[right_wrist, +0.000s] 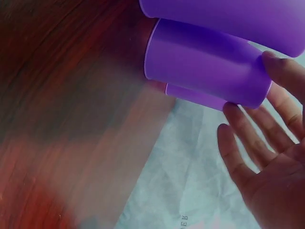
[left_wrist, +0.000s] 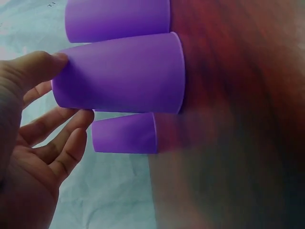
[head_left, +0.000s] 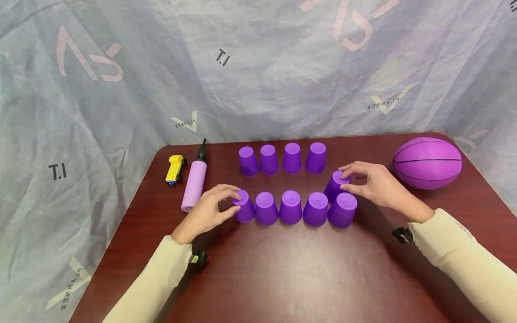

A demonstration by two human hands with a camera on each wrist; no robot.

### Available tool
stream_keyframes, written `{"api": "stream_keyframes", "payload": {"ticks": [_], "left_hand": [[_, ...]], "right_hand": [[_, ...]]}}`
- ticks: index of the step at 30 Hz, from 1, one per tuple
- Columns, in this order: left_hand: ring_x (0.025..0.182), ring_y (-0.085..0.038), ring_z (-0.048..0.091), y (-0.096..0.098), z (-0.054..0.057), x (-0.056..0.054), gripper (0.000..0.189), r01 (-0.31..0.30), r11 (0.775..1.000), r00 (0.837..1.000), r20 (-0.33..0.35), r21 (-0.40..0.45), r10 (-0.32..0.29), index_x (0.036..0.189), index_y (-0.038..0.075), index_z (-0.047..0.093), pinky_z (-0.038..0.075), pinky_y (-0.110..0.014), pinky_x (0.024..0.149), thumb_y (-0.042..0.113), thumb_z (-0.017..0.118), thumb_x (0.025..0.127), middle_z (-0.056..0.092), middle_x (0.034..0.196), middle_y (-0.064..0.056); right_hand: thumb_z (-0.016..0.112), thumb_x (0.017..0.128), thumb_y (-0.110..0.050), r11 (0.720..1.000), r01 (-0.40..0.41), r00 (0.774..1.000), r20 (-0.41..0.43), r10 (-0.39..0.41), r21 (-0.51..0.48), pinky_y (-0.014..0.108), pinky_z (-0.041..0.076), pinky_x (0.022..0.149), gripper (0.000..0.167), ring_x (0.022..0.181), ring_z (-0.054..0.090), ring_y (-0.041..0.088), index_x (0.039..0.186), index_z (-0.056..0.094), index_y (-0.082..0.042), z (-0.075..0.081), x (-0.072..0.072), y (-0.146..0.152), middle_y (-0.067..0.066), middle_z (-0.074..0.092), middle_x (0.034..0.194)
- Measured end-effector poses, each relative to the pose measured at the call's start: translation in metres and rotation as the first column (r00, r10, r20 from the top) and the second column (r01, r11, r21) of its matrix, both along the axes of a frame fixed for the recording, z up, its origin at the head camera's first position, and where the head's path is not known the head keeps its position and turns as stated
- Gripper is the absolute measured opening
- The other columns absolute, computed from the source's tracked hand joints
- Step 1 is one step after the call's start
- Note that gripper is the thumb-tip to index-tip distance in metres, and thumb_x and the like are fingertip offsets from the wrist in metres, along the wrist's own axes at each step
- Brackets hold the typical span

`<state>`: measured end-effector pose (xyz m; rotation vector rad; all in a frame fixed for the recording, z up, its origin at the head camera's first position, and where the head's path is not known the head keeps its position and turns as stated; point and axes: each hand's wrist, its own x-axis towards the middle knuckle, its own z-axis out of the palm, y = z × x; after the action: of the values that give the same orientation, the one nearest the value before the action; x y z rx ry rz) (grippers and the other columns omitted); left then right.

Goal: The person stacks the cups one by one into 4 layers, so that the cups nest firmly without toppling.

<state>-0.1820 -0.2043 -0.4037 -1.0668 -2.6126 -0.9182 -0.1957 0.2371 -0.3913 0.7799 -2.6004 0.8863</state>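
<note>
Two rows of purple cups stand upside down on the table. My left hand (head_left: 208, 211) pinches the leftmost cup (head_left: 245, 210) of the front row near its raised base; in the left wrist view thumb and fingers lie at that end of the cup (left_wrist: 124, 74). My right hand (head_left: 373, 186) grips another cup (head_left: 334, 186) by its upper end, just behind the rightmost front cup (head_left: 342, 211). In the right wrist view this gripped cup (right_wrist: 205, 62) has its rim toward the tabletop. The back row, including a right-end cup (head_left: 316, 159), stands farther off.
A pink-purple ball (head_left: 427, 163) with black lines sits at the back right. On the left lie a lilac hand pump (head_left: 194, 186) with a black nozzle and a yellow toy truck (head_left: 175, 169). A grey printed cloth (head_left: 258, 80) hangs behind the brown table (head_left: 291, 273).
</note>
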Motion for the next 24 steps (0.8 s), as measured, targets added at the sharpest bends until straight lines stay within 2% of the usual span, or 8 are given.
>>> {"api": "stream_keyframes", "payload": {"ticks": [3, 7, 10, 12, 15, 18, 21, 24], "left_hand": [[0.102, -0.011, 0.055, 0.002, 0.011, -0.007, 0.021, 0.007, 1.000, 0.999, -0.034, 0.025, -0.006, 0.100, 0.015, 0.066, 0.049, -0.033, 0.082, 0.019, 0.076, 0.081, 0.060, 0.115, 0.002], [0.097, -0.014, 0.055, 0.005, 0.039, -0.023, 0.021, -0.002, 0.995, 0.991, -0.133, 0.104, 0.016, 0.099, 0.011, 0.066, 0.048, -0.034, 0.076, 0.015, 0.076, 0.081, 0.062, 0.112, -0.001], [0.094, -0.015, 0.055, 0.014, 0.062, -0.042, 0.020, -0.036, 0.989, 0.979, -0.195, 0.147, 0.065, 0.099, 0.010, 0.066, 0.047, -0.032, 0.075, 0.015, 0.075, 0.081, 0.062, 0.110, -0.002], [0.092, -0.015, 0.055, 0.023, 0.072, -0.058, 0.020, -0.066, 0.988, 0.972, -0.215, 0.141, 0.096, 0.100, 0.009, 0.065, 0.047, -0.031, 0.076, 0.017, 0.074, 0.083, 0.062, 0.107, -0.002], [0.091, -0.017, 0.055, 0.037, 0.080, -0.083, 0.020, -0.113, 0.990, 0.973, -0.190, 0.090, 0.128, 0.101, 0.009, 0.064, 0.046, -0.030, 0.077, 0.020, 0.071, 0.086, 0.061, 0.104, -0.003], [0.091, -0.018, 0.055, 0.049, 0.082, -0.101, 0.019, -0.153, 0.988, 0.979, -0.134, 0.034, 0.156, 0.102, 0.010, 0.063, 0.045, -0.030, 0.076, 0.022, 0.069, 0.087, 0.061, 0.101, -0.002], [0.091, -0.019, 0.055, 0.058, 0.083, -0.112, 0.020, -0.170, 0.985, 0.983, -0.075, -0.009, 0.169, 0.103, 0.011, 0.063, 0.044, -0.030, 0.075, 0.023, 0.068, 0.088, 0.060, 0.101, -0.001], [0.093, -0.019, 0.054, 0.065, 0.082, -0.119, 0.021, -0.180, 0.983, 0.983, -0.037, -0.036, 0.178, 0.105, 0.012, 0.062, 0.042, -0.030, 0.076, 0.025, 0.067, 0.090, 0.060, 0.102, -0.001]], "right_hand": [[0.083, 0.072, -0.014, 1.000, -0.018, 0.999, -0.049, 0.018, -0.006, 0.025, 0.046, 0.078, 0.025, 0.095, 0.061, 0.010, 0.091, 0.067, -0.017, 0.009, -0.003, 0.000, -0.004, 0.067, 0.109], [0.083, 0.072, -0.010, 0.996, -0.073, 0.987, -0.148, 0.067, -0.041, 0.017, 0.041, 0.083, 0.027, 0.096, 0.061, 0.010, 0.094, 0.068, -0.015, 0.032, -0.012, -0.010, -0.003, 0.067, 0.110], [0.082, 0.073, -0.010, 0.994, -0.083, 0.976, -0.206, 0.067, -0.067, 0.020, 0.043, 0.085, 0.025, 0.095, 0.062, 0.013, 0.094, 0.070, -0.011, 0.052, -0.028, -0.025, 0.000, 0.067, 0.108], [0.082, 0.074, -0.013, 0.995, -0.060, 0.978, -0.205, 0.043, -0.079, 0.025, 0.046, 0.080, 0.023, 0.090, 0.063, 0.015, 0.094, 0.071, -0.010, 0.064, -0.041, -0.035, 0.002, 0.068, 0.107], [0.080, 0.078, -0.018, 0.998, -0.013, 0.989, -0.146, 0.003, -0.066, 0.032, 0.050, 0.074, 0.022, 0.085, 0.063, 0.019, 0.095, 0.071, -0.008, 0.075, -0.064, -0.049, 0.004, 0.068, 0.105], [0.078, 0.080, -0.022, 0.999, 0.038, 0.998, -0.051, -0.039, -0.035, 0.035, 0.049, 0.071, 0.025, 0.081, 0.063, 0.022, 0.097, 0.071, -0.007, 0.081, -0.081, -0.058, 0.007, 0.068, 0.103], [0.077, 0.080, -0.023, 0.997, 0.070, 0.997, 0.030, -0.069, -0.014, 0.036, 0.048, 0.071, 0.025, 0.079, 0.063, 0.025, 0.098, 0.070, -0.007, 0.083, -0.090, -0.061, 0.009, 0.068, 0.098], [0.077, 0.081, -0.024, 0.997, 0.074, 0.996, 0.052, -0.074, 0.007, 0.036, 0.048, 0.071, 0.024, 0.078, 0.062, 0.025, 0.097, 0.069, -0.007, 0.083, -0.094, -0.062, 0.010, 0.067, 0.095]]}}
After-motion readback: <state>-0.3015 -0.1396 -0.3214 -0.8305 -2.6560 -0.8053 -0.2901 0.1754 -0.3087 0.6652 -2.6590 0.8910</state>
